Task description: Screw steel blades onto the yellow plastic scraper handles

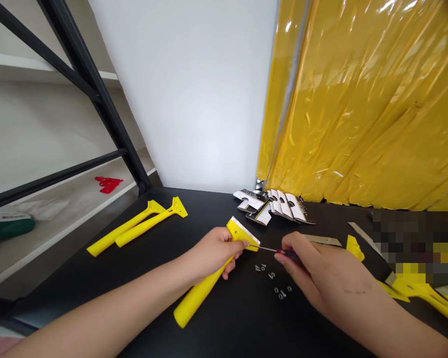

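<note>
Yellow scraper handle [200, 292], black tabletop [224, 323], glossy yellow curtain [358, 109]

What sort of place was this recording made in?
Probably a small workshop or assembly room: a black workbench holding yellow scraper handles and small screws, with metal-framed storage shelving and a yellow plastic curtain beside it.

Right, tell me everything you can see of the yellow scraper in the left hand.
The yellow scraper has a long, rounded, glossy plastic-looking handle flaring into a wide, flat head, with a pale, metal-looking strip along its far edge. It points head-up, away from the person, above the black tabletop; whether its handle end touches is unclear. The left hand grips it just below the head, and the screwdriver's shaft, held by the right hand, reaches the head.
</note>
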Action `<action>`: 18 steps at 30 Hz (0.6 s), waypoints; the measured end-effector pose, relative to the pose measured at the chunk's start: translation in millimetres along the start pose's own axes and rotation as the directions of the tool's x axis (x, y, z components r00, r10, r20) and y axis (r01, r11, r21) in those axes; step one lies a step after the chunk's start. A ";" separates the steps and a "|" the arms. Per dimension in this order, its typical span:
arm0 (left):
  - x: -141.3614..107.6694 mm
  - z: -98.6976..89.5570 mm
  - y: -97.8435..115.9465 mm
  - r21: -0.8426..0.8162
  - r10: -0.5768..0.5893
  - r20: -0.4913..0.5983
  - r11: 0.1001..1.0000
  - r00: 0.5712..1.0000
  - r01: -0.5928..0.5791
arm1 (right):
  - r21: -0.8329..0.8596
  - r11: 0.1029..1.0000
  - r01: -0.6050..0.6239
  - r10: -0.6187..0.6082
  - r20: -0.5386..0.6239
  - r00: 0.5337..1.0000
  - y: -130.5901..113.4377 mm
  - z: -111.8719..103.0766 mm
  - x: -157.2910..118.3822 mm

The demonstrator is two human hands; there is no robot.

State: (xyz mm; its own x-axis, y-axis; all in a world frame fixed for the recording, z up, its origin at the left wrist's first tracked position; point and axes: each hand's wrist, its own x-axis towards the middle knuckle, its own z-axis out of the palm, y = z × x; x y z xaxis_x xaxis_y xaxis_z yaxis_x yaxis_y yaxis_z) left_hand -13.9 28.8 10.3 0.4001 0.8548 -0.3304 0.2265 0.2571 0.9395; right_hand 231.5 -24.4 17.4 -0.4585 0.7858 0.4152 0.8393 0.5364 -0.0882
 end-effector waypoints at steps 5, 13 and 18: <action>-0.4 0.2 -1.2 -0.004 -0.003 -0.002 1.000 1.000 0.003 | 0.028 0.999 0.032 -0.033 0.031 0.999 0.2 0.9 -0.7; 0.0 0.6 -0.3 -0.028 0.006 -0.012 1.000 1.000 -0.006 | 0.063 0.998 0.025 -0.027 0.026 0.999 -0.9 0.4 -0.5; 0.1 -0.7 1.0 -0.069 0.003 -0.004 0.998 1.000 -0.004 | 0.107 0.994 -0.010 0.017 -0.065 0.998 -5.6 5.5 -1.5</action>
State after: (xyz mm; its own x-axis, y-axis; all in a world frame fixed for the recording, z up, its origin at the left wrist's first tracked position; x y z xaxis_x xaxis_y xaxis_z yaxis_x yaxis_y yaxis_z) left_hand -14.2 29.5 11.3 0.3972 0.8575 -0.3270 0.1636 0.2845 0.9446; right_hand 225.9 -26.9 12.3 -0.4240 0.7733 0.4714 0.8078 0.5583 -0.1892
